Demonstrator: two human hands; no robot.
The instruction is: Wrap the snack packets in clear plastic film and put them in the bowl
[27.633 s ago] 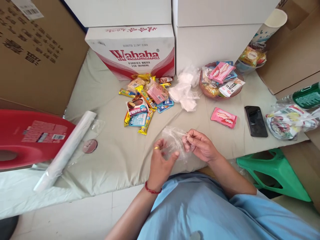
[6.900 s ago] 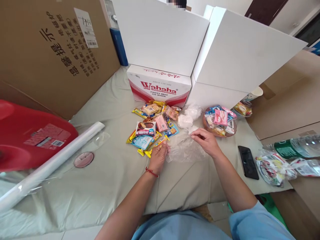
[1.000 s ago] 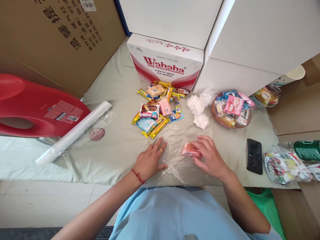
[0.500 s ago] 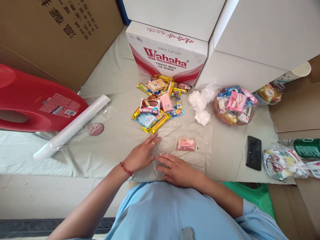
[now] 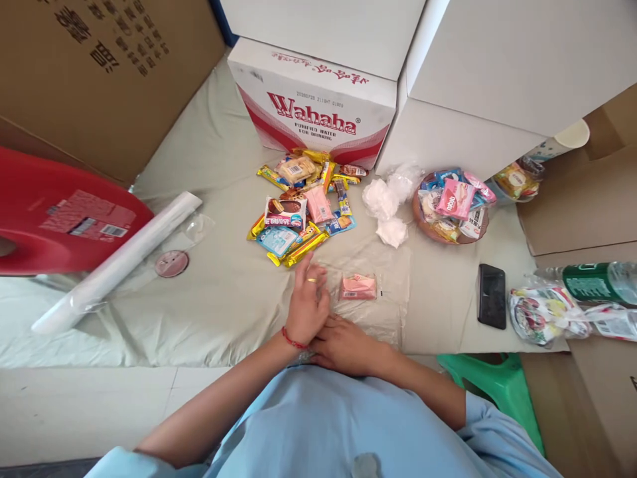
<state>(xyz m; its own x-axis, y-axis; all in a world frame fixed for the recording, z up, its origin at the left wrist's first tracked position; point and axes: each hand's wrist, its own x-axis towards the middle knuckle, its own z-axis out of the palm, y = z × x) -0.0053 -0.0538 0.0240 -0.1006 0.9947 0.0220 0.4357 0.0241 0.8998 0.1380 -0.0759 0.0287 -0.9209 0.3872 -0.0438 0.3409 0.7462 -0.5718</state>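
Observation:
A pink wrapped packet (image 5: 358, 287) lies on a clear plastic sheet (image 5: 393, 305) spread over the cloth-covered table. My left hand (image 5: 308, 309), with a ring and a red bracelet, is at the sheet's left side, fingers pointing away from me and apart, holding nothing visible. My right hand (image 5: 343, 345) rests flat at the sheet's near edge, its fingertips partly hidden beside my left wrist. Just beyond my left fingertips lies a heap of wrapped snacks (image 5: 286, 212), with yellow, blue and pink wrappers.
Crumpled white plastic bags (image 5: 385, 202) sit beside a bowl (image 5: 428, 226) of snacks. A black phone (image 5: 492, 296) and a green-labelled bottle (image 5: 592, 281) are at the right. A plastic roll (image 5: 119, 262), a round pink disc (image 5: 172, 263) and a red jug (image 5: 64, 212) are left; a Wahaha box (image 5: 318, 109) stands behind.
My left hand has turned more upright and moved across close against my right hand, covering its fingertips. The whole view has shifted slightly. The pink packet still lies on the sheet.

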